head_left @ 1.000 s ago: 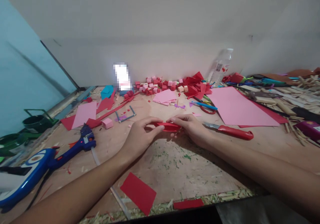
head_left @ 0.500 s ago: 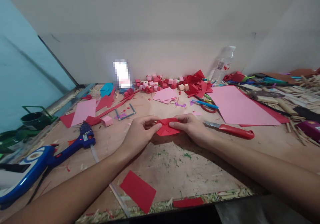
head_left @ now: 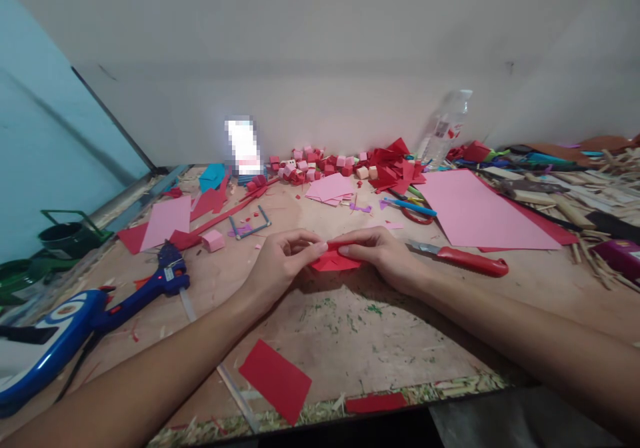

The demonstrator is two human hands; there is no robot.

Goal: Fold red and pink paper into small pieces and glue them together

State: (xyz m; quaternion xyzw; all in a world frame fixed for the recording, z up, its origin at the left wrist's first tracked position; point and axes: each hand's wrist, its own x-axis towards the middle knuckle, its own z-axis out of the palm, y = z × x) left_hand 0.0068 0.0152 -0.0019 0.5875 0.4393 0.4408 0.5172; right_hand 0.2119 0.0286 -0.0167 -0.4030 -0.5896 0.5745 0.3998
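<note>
Both my hands meet over the middle of the wooden table (head_left: 350, 328). Between them is a small folded red paper piece (head_left: 331, 259). My left hand (head_left: 283, 265) pinches its left side with fingers curled. My right hand (head_left: 383, 251) pinches its right side, thumb and fingers pressed on the fold. The paper rests low, just above or on the table; I cannot tell which.
A red-handled utility knife (head_left: 463, 259) lies right of my right hand. A blue glue gun (head_left: 145, 293) sits at the left. Pink sheets (head_left: 477, 211), red scraps, small foam cubes (head_left: 310, 165), scissors (head_left: 413, 211) and a plastic bottle (head_left: 445, 128) lie behind. A red paper rectangle (head_left: 275, 380) lies near the front edge.
The red paper was a closed flat strip, then spread open showing creases, and is now pinched narrower again between both hands. Both hands stayed in place.
</note>
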